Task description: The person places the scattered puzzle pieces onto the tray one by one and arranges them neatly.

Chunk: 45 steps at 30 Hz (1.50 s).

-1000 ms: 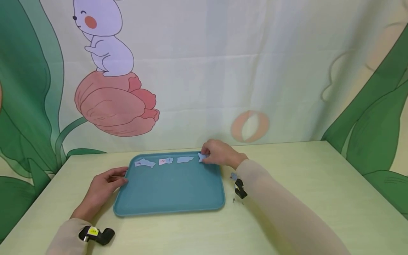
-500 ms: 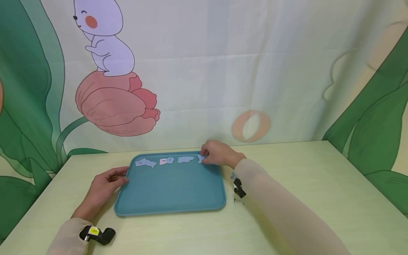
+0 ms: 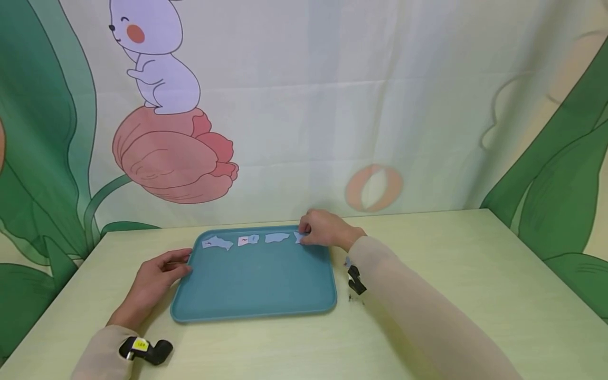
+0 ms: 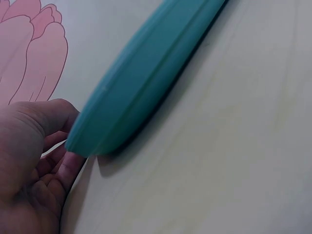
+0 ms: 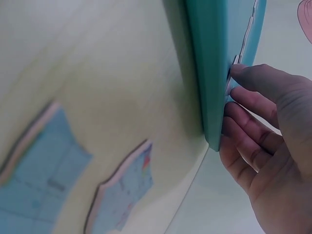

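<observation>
My left hand rests at the left rim of a teal tray, thumb and fingers touching the edge with relaxed fingers. In the left wrist view the tray's rim stands right at the thumb. My right hand reaches over the tray's far right corner and pinches a light blue puzzle piece between thumb and fingers, low over the tray. Most of that piece is hidden by the fingers. To its left in a row lie three flat map-like pieces: one plain blue, one pink and blue, one long and jagged.
On the pale table, right of the tray, lie more puzzle pieces, partly hidden by the right sleeve. The right wrist view shows a large blue piece and a smaller one. A printed curtain hangs behind the table.
Both hands and the tray stay almost where they were. The piece under the right fingers has shifted very slightly left, and the view has moved a little.
</observation>
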### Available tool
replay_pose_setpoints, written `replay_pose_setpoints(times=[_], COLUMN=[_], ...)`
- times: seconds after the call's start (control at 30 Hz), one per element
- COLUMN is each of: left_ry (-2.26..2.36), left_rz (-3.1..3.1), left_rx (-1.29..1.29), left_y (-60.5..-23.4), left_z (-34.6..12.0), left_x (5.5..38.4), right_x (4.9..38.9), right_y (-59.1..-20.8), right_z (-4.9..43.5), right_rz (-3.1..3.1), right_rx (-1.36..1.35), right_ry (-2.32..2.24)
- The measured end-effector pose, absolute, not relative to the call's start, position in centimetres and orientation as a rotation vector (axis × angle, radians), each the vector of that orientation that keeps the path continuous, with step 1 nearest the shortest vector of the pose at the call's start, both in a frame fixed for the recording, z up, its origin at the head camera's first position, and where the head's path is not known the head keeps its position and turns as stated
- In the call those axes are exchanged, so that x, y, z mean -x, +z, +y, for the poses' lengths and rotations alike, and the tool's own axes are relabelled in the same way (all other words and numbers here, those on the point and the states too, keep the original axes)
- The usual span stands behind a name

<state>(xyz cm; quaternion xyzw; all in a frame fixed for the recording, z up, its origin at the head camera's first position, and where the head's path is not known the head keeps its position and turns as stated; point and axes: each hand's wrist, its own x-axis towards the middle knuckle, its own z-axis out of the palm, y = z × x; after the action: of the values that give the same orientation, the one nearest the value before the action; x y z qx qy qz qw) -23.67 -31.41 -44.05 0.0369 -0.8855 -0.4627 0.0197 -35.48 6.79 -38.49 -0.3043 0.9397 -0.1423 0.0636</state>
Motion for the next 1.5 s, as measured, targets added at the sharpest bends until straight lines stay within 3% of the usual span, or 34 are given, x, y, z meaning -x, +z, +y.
replay_pose_setpoints(times=[0.8,1.5], left_ry=[-1.413,-1.379], left_rz=[-2.77,-2.779], left_rx=[-0.119,-0.073], left_y=[-44.0,-43.8], left_z=[-30.9,-31.4], left_x=[23.8,23.5], right_x=[32.8,29.7], right_y=[-37.7,-37.2], right_z=[12.3,19.1], right_rz=[2.824,2.897], right_rx=[1.02,0.858], right_ry=[-0.797,-0.956])
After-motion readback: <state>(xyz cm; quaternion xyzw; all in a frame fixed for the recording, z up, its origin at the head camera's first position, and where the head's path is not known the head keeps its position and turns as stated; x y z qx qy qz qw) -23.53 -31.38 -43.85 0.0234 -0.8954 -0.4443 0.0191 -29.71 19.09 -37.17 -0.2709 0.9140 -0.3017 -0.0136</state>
